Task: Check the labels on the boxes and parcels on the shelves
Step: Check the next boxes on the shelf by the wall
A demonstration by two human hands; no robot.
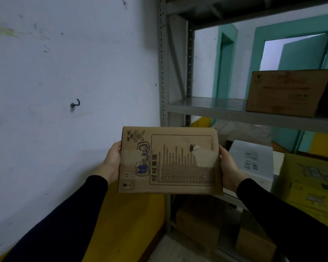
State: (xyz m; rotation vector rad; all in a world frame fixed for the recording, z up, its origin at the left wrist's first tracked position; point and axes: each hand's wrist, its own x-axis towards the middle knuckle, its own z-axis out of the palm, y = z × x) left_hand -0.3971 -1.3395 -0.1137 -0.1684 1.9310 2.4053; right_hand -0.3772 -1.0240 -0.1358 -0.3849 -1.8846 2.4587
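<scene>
I hold a flat brown cardboard box [169, 159] up in front of me, its printed face with black text and a blue stamp turned toward the camera. My left hand [112, 159] grips its left edge and my right hand [228, 167] grips its right edge; the fingers of both are hidden behind the box. The box is off the grey metal shelving [206, 108], in front of its left upright.
A brown carton [286, 91] stands on the upper shelf at the right. A white parcel [254, 161] and a yellow carton [311, 178] sit on the shelf below, more brown boxes [197, 224] lower down. A white wall with a hook [75, 104] fills the left.
</scene>
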